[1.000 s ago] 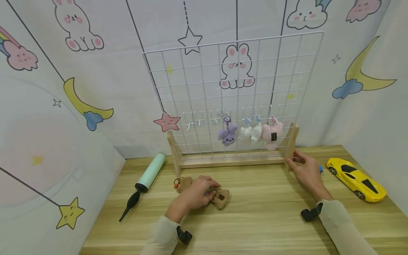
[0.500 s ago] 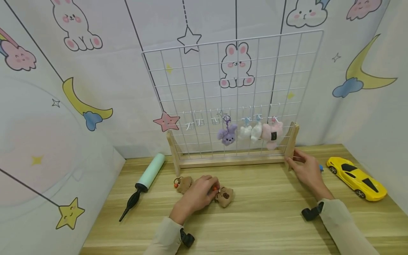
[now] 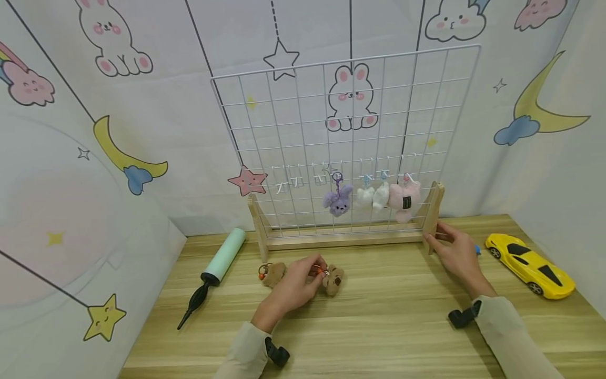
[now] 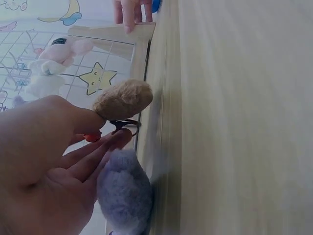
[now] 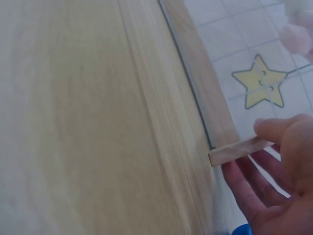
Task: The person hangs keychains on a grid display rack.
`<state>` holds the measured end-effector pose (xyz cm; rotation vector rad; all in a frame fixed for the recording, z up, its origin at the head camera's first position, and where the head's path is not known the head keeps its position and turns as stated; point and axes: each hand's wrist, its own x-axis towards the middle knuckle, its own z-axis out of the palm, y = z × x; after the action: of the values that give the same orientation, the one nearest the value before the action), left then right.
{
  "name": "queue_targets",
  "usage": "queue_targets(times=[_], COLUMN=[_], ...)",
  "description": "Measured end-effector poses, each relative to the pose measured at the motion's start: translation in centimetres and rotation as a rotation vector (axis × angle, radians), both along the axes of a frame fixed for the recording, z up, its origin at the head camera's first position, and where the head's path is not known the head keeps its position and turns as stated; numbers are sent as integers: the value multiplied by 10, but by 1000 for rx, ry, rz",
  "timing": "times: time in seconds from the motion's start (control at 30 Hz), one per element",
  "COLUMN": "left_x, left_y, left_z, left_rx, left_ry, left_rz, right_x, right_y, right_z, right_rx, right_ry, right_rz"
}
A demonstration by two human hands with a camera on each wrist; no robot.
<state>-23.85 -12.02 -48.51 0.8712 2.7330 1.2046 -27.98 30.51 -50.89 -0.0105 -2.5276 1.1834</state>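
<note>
Thumb and fingers of my left hand (image 3: 294, 287) pinch a brown plush keychain (image 3: 333, 280) near its ring and orange bead. In the left wrist view the brown plush (image 4: 123, 99) sticks out past the thumb, the dark ring beside the fingertips. Below those fingers sits a grey-blue plush (image 4: 124, 193), which the hand hides in the head view. Another brown plush keychain (image 3: 274, 275) lies just left of the hand. My right hand (image 3: 456, 255) grips the wooden side foot (image 5: 239, 151) of the white wire grid rack (image 3: 303, 245), thumb on one side, fingers on the other.
Purple (image 3: 338, 201), white (image 3: 365, 197) and pink (image 3: 404, 200) plush keychains hang from the grid's hooks; bare hooks (image 3: 296, 182) are at left. A mint-green pump (image 3: 224, 258) lies left, a yellow toy car (image 3: 529, 267) right. A small blue thing (image 3: 477, 250) shows behind the right hand.
My left hand has taken the brown keychain by its ring end and shifted it slightly right, then up toward the rack; the plush has turned. The right hand stays on the foot.
</note>
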Motion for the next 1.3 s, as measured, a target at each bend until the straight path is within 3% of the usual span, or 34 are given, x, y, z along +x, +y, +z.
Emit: queue_targets(times=[0.17, 0.3, 0.63, 0.97, 1.17, 1.3], left_x=[-1, 0, -3, 1, 8, 12], left_y=[-1, -2, 3, 7, 6, 8], left_z=[-2, -5, -11, -13, -8, -8], left_rx=[111, 118, -81, -126, -232, -309], left_ry=[-86, -88, 37, 160, 136, 146], left_rz=[39, 43, 8, 26, -30, -21], right_x=[1, 1, 1, -1, 1, 0], right_y=[-1, 0, 1, 0, 0, 1], right_z=[1, 0, 0, -2, -1, -1], right_rx=[4, 1, -16, -16, -21, -11], right_ry=[-11, -11, -19, -13, -39, -59], right_rz=[-5, -2, -1, -3, -1, -4])
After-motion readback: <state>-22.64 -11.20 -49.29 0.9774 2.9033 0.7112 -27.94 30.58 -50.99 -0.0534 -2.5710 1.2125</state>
